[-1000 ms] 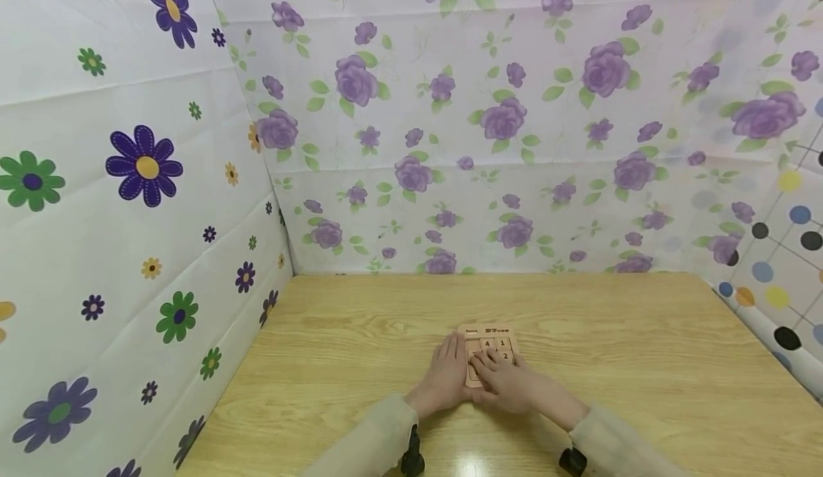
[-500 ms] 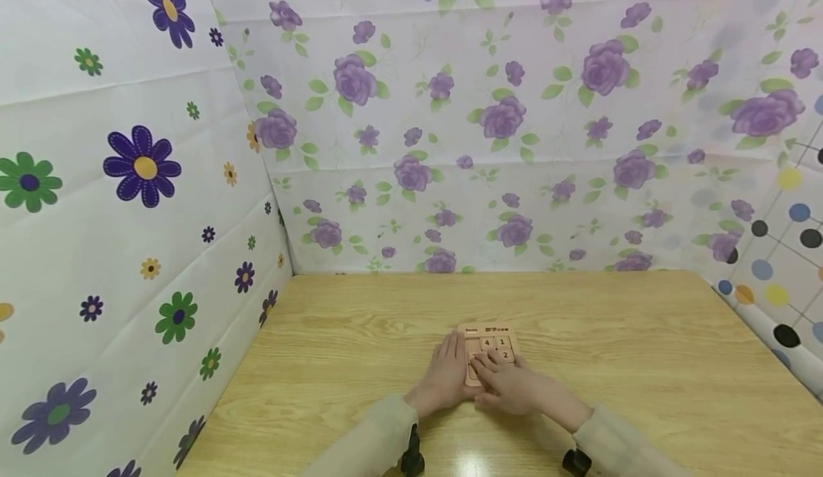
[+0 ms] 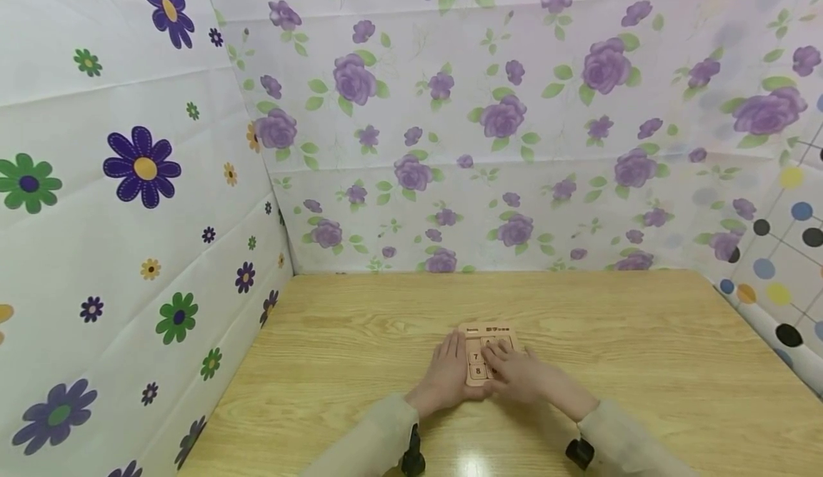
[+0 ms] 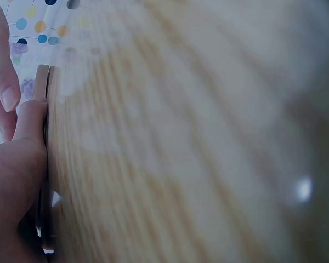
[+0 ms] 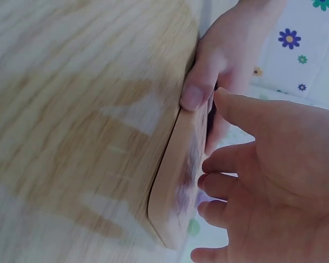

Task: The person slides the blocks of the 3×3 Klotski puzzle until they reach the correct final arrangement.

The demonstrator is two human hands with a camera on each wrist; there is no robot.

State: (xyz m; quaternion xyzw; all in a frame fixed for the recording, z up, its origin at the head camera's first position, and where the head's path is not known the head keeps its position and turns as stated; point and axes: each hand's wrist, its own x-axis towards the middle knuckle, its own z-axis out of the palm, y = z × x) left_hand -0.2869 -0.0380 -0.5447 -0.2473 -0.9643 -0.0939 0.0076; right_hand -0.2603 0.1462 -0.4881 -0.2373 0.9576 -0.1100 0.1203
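Note:
A wooden number sliding puzzle (image 3: pixel 479 330) lies flat on the table in the head view. Tiles 7 and 8 show at its left side, while the right-hand tiles are partly covered. My left hand (image 3: pixel 444 377) holds the board at its near left corner, fingers along the left side and thumb across the near edge. My right hand (image 3: pixel 517 377) is over the right part of the board, its fingertips at the tiles. Seen from the right wrist, the left thumb (image 5: pixel 193 97) presses the edge of the board (image 5: pixel 175 181); contact between the right fingers and the tiles is unclear there.
The wood-grain table (image 3: pixel 360 320) extends around the board. A purple-rose cloth (image 3: pixel 411 120) hangs behind it, a daisy-print cloth (image 3: pixel 128 248) at the left, and a dotted cloth (image 3: pixel 765 320) at the right. Dark wrist cameras sit at both sleeves.
My right hand has shifted right and a little away from me over the board, uncovering tiles 7 and 8 and covering tiles 1 and 2. The left hand stays put.

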